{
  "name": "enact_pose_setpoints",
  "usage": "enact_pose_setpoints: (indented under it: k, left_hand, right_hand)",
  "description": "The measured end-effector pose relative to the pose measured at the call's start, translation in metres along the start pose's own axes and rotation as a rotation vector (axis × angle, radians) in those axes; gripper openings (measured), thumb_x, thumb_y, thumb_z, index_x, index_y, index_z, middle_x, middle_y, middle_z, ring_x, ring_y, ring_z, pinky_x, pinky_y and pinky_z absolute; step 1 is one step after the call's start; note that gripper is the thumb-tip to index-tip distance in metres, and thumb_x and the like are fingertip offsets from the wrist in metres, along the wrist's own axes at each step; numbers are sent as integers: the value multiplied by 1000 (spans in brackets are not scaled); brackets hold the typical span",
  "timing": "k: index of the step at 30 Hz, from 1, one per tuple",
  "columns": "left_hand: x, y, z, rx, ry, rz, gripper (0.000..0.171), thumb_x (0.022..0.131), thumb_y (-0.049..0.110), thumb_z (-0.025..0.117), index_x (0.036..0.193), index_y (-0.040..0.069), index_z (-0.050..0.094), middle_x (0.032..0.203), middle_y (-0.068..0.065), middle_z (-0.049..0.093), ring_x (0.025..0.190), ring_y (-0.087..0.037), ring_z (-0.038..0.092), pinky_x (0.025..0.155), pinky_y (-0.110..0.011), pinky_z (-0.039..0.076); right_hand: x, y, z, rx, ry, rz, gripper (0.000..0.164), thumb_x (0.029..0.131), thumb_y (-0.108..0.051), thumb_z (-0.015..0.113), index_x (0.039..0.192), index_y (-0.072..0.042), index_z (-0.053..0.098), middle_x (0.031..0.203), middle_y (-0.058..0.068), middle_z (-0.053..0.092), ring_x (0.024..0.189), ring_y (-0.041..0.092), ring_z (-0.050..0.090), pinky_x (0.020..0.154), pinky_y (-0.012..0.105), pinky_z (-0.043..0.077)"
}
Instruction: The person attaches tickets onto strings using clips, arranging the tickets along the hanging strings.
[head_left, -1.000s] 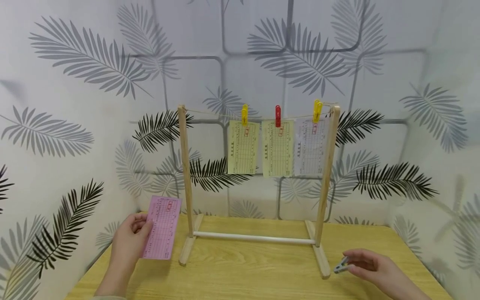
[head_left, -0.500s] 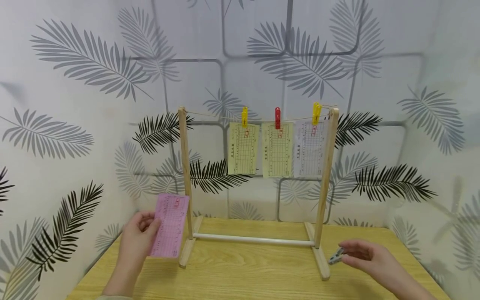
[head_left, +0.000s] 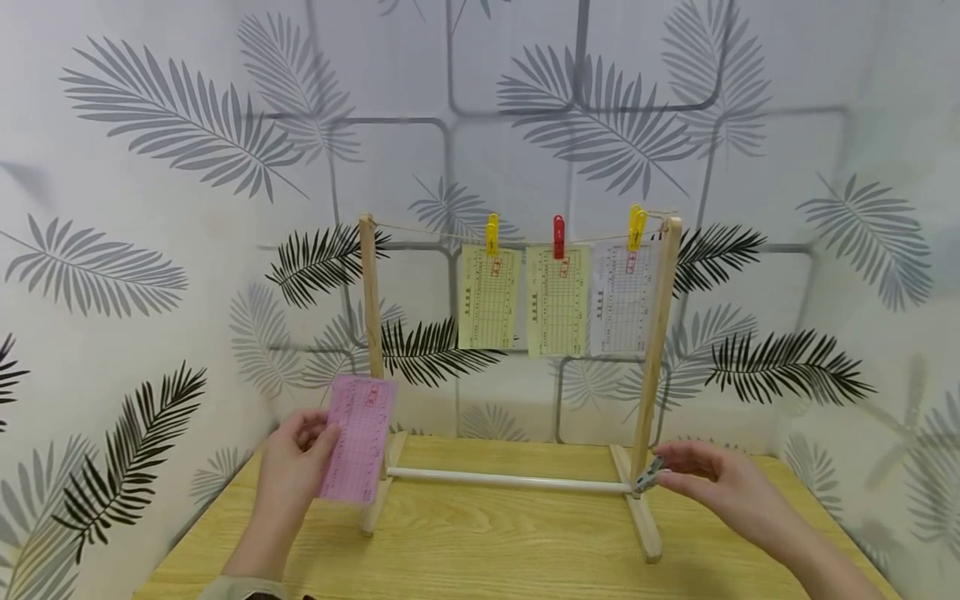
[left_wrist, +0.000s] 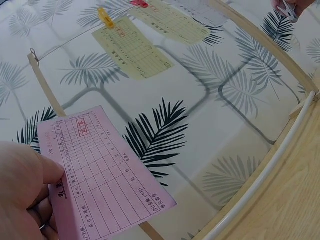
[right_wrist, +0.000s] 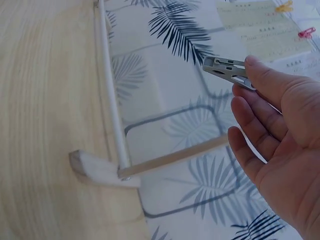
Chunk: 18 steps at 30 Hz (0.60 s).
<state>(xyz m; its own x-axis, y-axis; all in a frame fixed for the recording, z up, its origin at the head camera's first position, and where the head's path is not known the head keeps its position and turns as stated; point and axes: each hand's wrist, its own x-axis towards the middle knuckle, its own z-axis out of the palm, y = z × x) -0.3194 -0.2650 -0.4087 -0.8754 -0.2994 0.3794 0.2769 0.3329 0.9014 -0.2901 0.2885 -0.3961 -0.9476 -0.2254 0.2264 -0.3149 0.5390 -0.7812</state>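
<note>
My left hand (head_left: pixel 296 467) pinches a pink printed slip (head_left: pixel 358 440) by its left edge, thumb on the printed face. The slip is upright and overlaps the rack's left post in the head view. On the right, my right hand (head_left: pixel 723 483) pinches a grey clothespin (right_wrist: pixel 227 70) between thumb and index finger, its nose pointing away from the hand. Behind them a string (head_left: pixel 431 231) runs between the posts of a wooden rack (head_left: pixel 654 358). Two yellow-green slips (head_left: pixel 489 300) and a white slip (head_left: pixel 621 304) hang from it by yellow clothespins (head_left: pixel 492 235) and a red clothespin (head_left: pixel 558 237).
The rack's wooden feet (head_left: pixel 647 533) stand on a wood-grain table (head_left: pixel 495 550), joined by a white rod (head_left: pixel 510 480). A leaf-patterned wall covering (head_left: pixel 187 208) rises close behind and at both sides.
My left hand has moved right and slightly up with the pink slip, bringing it in front of the left post. My right hand has moved left and up with the grey clothespin.
</note>
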Motion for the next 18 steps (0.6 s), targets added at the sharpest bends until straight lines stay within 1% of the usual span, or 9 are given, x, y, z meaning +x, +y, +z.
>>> enact_pose_setpoints:
  k: [3, 6, 8, 11, 18]
  left_hand:
    - [1, 4, 3, -19, -4, 13, 22, 109, 9, 71, 129, 0, 69, 108, -15, 74, 86, -11, 65, 72, -23, 55]
    - [2, 7, 7, -46, -12, 19, 22, 109, 9, 71, 129, 0, 68, 108, -14, 73, 87, -11, 64, 73, -22, 55]
    - [3, 10, 9, -61, -16, 23, 21, 109, 8, 71, 128, 0, 68, 109, -15, 73, 88, -11, 64, 74, -22, 54]
    - [6, 14, 14, -61, -11, 35, 20, 109, 7, 71, 127, -1, 68, 110, -16, 73, 90, -11, 64, 75, -21, 54]
    - [11, 24, 23, -45, 21, 78, 18, 108, 6, 71, 125, -1, 69, 111, -18, 72, 91, -12, 64, 77, -18, 52]
  right_hand:
    - [5, -13, 2, -37, 20, -64, 39, 105, -26, 79, 138, -5, 72, 123, 3, 78, 116, 18, 72, 88, 29, 60]
    - [10, -25, 4, -49, 39, -122, 33, 104, -21, 80, 133, -7, 75, 121, 2, 78, 114, 14, 71, 88, 29, 60]
    - [13, -32, 4, -54, 57, -148, 30, 104, -20, 80, 131, -8, 76, 120, 1, 79, 111, 11, 71, 88, 29, 61]
    - [17, -42, 4, -67, 79, -174, 30, 103, -19, 81, 131, -9, 76, 118, 0, 79, 107, 9, 72, 86, 29, 61]
    - [29, -69, 3, -133, 108, -220, 30, 103, -26, 82, 130, -14, 77, 115, -4, 80, 108, 16, 73, 84, 31, 60]
